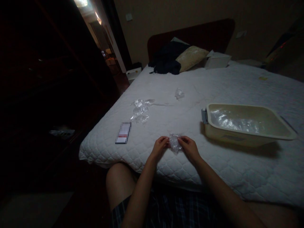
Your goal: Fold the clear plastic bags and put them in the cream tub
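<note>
Between my two hands is a small crinkled clear plastic bag, held just over the near edge of the bed. My left hand pinches its left side with fingers closed. On the right side, the fingers of my right hand are closed on the same bag. Several crumpled clear plastic bags lie in a loose group farther up the bed to the left. Another crumpled bag lies alone beyond my hands. Whether anything is inside the held bag I cannot tell.
At right, a cream plastic bin with a grey latch contains shiny clear plastic. A blurred-out phone-like rectangle lies at left on the white quilted bed. Dark clothing, a patterned pillow and a white box are near the headboard.
</note>
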The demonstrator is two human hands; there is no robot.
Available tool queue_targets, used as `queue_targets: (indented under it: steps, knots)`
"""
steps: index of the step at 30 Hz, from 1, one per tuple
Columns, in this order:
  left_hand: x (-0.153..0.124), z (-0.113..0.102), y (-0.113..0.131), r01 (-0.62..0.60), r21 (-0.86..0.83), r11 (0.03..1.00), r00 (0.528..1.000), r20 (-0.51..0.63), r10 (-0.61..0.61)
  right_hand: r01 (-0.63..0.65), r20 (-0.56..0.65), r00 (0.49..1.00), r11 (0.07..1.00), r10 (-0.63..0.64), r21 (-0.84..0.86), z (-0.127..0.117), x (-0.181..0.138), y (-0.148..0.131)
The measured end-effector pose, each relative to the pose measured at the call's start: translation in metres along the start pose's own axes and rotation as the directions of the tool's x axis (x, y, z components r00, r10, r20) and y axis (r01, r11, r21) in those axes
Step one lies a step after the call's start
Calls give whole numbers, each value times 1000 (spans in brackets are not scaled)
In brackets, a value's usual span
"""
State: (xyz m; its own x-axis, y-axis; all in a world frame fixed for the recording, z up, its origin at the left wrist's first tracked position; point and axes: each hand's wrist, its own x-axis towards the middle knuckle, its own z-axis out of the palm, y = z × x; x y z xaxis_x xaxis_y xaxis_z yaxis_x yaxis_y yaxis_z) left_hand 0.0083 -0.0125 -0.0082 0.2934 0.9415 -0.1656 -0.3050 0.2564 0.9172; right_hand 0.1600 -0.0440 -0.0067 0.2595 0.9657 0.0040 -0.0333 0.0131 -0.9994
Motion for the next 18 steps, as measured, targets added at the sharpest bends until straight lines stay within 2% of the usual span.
queue_targets:
  steps: [4,8,12,15,18]
  knots:
    - [0,-3,0,-20,-117,993,1000,-12,19,1,-54,999,997,3,81,-3,1,-4]
    - [-1,-7,0,-28,-155,988,999,-18,26,36,-117,993,998,-31,45,-20,4,-25]
    - [-1,-9,-2,-32,-148,988,999,-36,27,118,-172,978,993,-119,-16,-55,10,-63]
    - [-2,-9,-3,-31,-145,989,998,-66,22,203,-241,948,978,-209,-50,-89,17,-96]
    - [-3,-8,-2,-40,-145,989,997,-71,30,179,-250,948,979,-197,-93,-123,28,-124]
